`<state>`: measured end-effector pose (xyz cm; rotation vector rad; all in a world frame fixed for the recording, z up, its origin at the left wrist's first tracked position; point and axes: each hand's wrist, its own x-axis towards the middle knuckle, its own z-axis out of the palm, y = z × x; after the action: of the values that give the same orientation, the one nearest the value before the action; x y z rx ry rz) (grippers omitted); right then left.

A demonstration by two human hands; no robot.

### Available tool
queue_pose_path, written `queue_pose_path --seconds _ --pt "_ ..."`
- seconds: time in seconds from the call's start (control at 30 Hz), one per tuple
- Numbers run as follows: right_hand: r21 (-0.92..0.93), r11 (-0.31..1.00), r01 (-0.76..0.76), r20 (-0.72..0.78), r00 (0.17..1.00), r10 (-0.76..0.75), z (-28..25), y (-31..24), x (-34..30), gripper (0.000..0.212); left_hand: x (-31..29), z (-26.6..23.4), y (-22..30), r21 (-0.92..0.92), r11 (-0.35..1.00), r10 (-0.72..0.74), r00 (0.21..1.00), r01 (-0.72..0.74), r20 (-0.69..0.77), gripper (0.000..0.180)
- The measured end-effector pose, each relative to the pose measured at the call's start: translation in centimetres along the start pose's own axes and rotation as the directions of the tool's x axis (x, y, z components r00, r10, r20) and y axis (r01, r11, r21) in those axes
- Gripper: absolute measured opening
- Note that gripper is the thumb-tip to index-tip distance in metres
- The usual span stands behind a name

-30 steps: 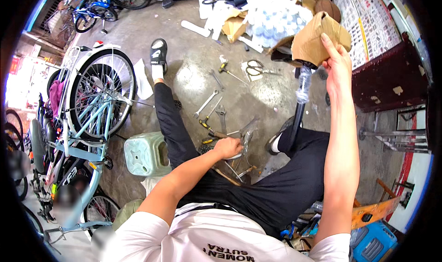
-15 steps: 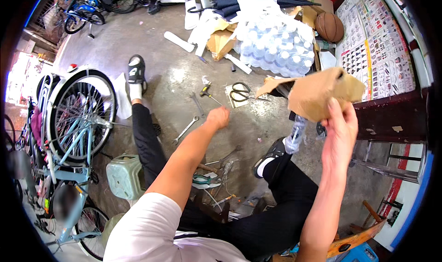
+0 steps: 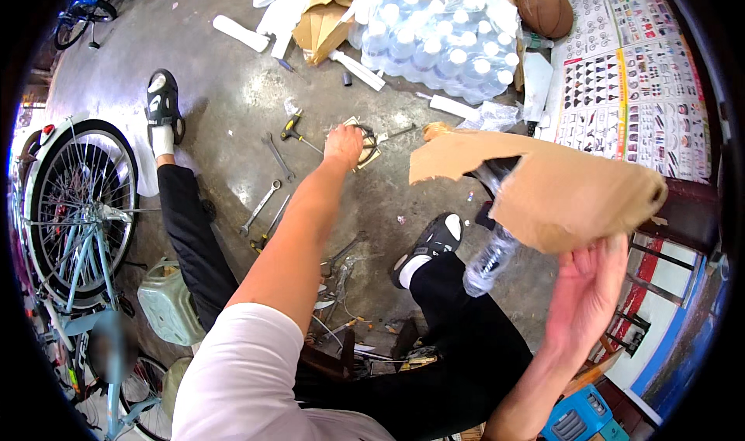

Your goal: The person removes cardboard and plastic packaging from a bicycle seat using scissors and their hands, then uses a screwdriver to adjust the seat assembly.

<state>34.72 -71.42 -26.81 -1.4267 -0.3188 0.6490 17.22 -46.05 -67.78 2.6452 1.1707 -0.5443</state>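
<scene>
My left hand (image 3: pixel 344 144) is at the floor, closed on the handles of a pair of scissors (image 3: pixel 382 138), whose blades point right. The fingertips are hidden behind the hand. Beneath lies a small pale square piece (image 3: pixel 369 159). At the right, my right hand (image 3: pixel 591 282) is closed on the lower edge of a torn brown cardboard wrapping (image 3: pixel 578 189). A dark part shows inside its opening. Below the cardboard hangs a part wrapped in clear plastic (image 3: pixel 493 262), above my right knee.
A yellow-black T-handled tool (image 3: pixel 292 126) and wrenches (image 3: pixel 261 207) lie left of my left hand. Bottled water (image 3: pixel 438 45) is stacked ahead, with a basketball (image 3: pixel 545 10) beside it. A bicycle (image 3: pixel 85 216) and green stool (image 3: pixel 169 301) stand left; loose tools lie between my legs.
My left hand has reached forward and taken hold of the scissors, which have turned slightly. The cardboard-wrapped thing in my right hand has come nearer and lower. The view has shifted right.
</scene>
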Motion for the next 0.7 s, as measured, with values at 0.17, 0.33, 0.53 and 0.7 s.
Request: queue_pose_path --seconds 0.17,0.33,0.53,0.7 --pt "0.115 0.991 -0.062 -0.075 0.995 0.071 3.1 0.4 1.0 0.019 -8.6 0.1 1.0 -0.463 0.843 -0.176 0.953 0.275 0.245 0.039" --pt "0.203 0.975 -0.093 -0.035 0.994 0.102 2.8 0.2 1.2 0.023 -22.7 0.1 1.6 -0.719 0.608 -0.296 0.937 0.336 0.188 0.042" --pt "0.196 0.974 -0.110 -0.026 0.993 0.117 4.0 1.8 2.4 0.037 -35.5 -11.3 3.5 -0.825 0.528 -0.322 0.947 0.199 0.022 0.039" --pt "0.110 0.985 -0.134 0.026 0.991 0.132 4.8 1.5 1.4 0.043 -37.5 -17.2 3.3 -0.666 0.713 -0.061 0.928 -0.218 -0.368 0.035"
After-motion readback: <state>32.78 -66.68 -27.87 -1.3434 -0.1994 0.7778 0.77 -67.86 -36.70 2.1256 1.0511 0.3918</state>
